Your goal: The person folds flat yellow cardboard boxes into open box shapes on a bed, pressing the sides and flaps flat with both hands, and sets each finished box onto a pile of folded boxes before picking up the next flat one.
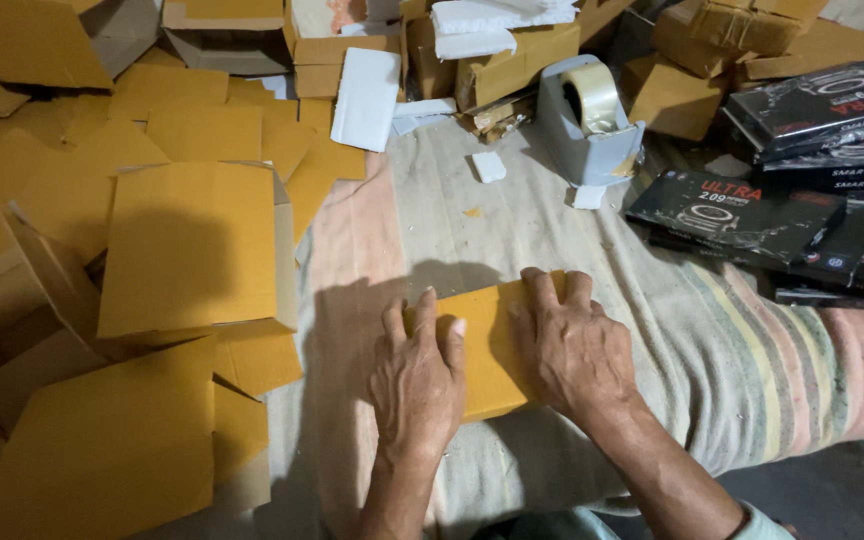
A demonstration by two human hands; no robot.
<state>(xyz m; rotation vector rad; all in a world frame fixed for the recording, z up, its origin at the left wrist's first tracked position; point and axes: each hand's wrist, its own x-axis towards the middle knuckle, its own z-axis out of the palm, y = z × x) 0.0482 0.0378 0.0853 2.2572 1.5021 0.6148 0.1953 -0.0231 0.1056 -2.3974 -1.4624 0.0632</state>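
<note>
A small yellow-brown cardboard box lies flat on a striped cloth in front of me. My left hand presses down on the box's left part, fingers together and pointing away. Over the box's right part rests my right hand, fingers spread across the top edge. Both palms face down on the cardboard.
Many folded and flat yellow cardboard boxes are heaped at the left and back. A grey tape dispenser stands behind the box. Black product boxes are stacked at the right. White foam pieces lie among the cartons at the back.
</note>
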